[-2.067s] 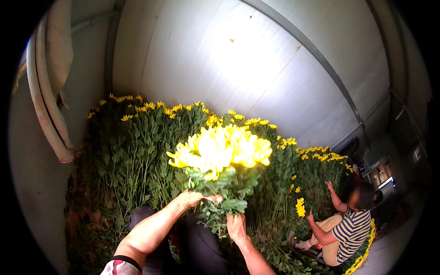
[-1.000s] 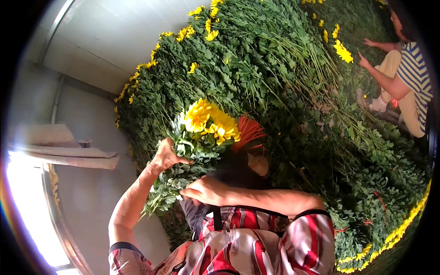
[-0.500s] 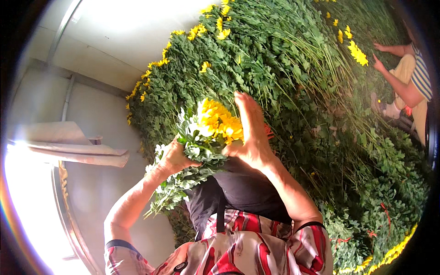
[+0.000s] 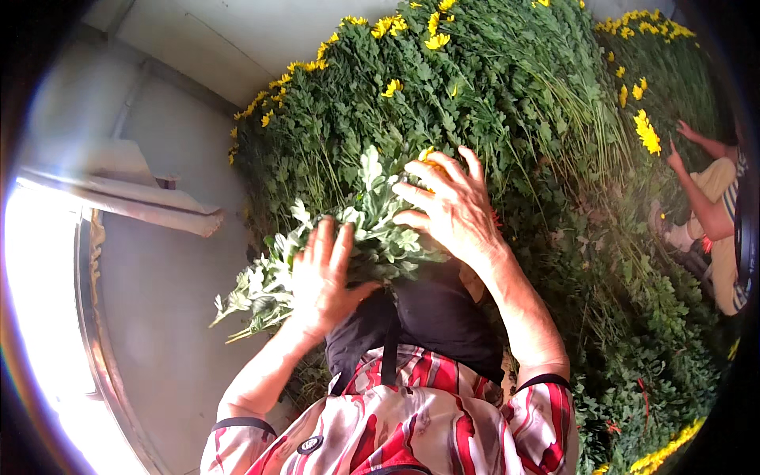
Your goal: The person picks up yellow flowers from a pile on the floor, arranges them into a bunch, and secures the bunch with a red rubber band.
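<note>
A leafy bunch of yellow chrysanthemums (image 4: 366,229) lies tilted across my lap, its stem ends pointing to the lower left. My left hand (image 4: 324,277) rests against the leaves, fingers stretched up and thumb held apart. Over the flower end, my right hand (image 4: 455,207) spreads its slightly bent fingers and touches the bunch. Only a bit of yellow bloom (image 4: 428,154) shows above those fingers; the other heads are hidden.
A large heap of cut chrysanthemums (image 4: 499,103) rises ahead and to the right. Tied bunches with yellow heads (image 4: 669,451) lie at lower right. Another person (image 4: 716,206) sits at far right, near a yellow bloom (image 4: 647,132). A pale wall (image 4: 182,317) and folded cloth (image 4: 127,198) are at left.
My left hand has loosened from around the bunch and its fingers are straightened. My right hand has moved over the blooms, covering most of them. The bunch has tipped flatter.
</note>
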Demonstrator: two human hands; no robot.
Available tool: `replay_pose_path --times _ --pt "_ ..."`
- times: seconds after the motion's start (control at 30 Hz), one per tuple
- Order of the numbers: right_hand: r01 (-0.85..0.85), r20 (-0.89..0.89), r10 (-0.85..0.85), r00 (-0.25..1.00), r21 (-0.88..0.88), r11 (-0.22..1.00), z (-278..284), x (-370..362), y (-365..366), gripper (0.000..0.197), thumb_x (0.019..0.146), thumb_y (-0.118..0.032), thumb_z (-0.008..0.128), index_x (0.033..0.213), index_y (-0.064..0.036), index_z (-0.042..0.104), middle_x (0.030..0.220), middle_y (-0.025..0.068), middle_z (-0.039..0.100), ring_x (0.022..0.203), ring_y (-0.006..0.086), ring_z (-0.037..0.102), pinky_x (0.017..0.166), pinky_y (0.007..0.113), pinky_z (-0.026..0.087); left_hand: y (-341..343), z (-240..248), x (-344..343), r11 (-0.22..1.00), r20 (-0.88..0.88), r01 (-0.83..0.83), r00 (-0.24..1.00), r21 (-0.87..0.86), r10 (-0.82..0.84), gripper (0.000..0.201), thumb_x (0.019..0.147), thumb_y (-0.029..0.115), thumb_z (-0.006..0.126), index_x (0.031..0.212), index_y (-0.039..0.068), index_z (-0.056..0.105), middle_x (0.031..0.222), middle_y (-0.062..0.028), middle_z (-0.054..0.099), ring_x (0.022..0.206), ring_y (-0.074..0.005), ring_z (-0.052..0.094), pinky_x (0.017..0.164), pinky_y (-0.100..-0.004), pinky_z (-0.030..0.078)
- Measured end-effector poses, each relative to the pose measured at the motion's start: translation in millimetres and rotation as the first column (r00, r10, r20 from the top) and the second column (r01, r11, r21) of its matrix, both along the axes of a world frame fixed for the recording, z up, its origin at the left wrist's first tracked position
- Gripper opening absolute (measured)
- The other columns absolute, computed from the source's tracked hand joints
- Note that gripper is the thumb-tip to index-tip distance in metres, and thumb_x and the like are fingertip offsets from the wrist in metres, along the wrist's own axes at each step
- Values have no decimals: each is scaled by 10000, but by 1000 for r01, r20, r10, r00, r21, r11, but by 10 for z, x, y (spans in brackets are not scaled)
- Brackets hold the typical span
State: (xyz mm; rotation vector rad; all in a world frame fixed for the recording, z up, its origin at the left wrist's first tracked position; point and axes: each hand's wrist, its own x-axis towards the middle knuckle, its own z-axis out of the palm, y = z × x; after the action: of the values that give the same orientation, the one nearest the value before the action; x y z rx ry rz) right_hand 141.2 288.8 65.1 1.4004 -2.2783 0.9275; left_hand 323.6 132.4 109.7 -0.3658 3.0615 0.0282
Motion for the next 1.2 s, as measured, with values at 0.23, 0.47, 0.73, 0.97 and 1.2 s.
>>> replay_pose_path --times 0.23,0.47,0.73,0.97,1.2 --pt "-15 -1 15 1000 66 998 -154 -27 38 386 753 -421 692 1049 -173 683 1179 49 546 1158 259 454 1062 539 240 -20 -139 -34 998 -3 52 999 27 -52 1120 494 322 879 1423 88 299 1461 -277 229 1395 -463 109 960 -627 354" --pt "24 -66 -23 998 14 1000 390 165 13 428 769 -388 706 1112 -141 636 1198 64 541 1190 286 445 1051 534 273 -410 -382 -348 997 -187 76 980 27 -69 1039 533 261 805 1424 72 304 1217 -218 465 1061 -394 515 850 -465 442" --pt "-164 925 376 52 -363 917 -85 1183 150 452 863 -288 675 1198 -27 521 1059 95 594 928 201 606 821 324 526 -736 -498 -265 976 -471 168 878 140 -84 680 472 99 647 1139 6 546 853 -150 573 838 -356 558 768 -399 437" --pt "-169 898 437 56 -423 890 -324 893 -270 583 886 -235 650 1361 -22 386 1278 114 541 1098 199 566 937 342 483 -1154 -744 557 682 -194 59 973 729 124 608 772 288 695 1259 2 467 1191 -119 541 1077 -267 510 980 -399 388" --pt "-26 881 298 367 -311 950 -256 1070 -658 556 880 -239 650 1334 -27 412 1274 119 541 1112 211 556 943 345 475 -1051 -1067 848 315 -34 20 999 949 37 494 883 299 554 1288 35 447 1257 -107 494 1155 -247 459 1017 -388 349"
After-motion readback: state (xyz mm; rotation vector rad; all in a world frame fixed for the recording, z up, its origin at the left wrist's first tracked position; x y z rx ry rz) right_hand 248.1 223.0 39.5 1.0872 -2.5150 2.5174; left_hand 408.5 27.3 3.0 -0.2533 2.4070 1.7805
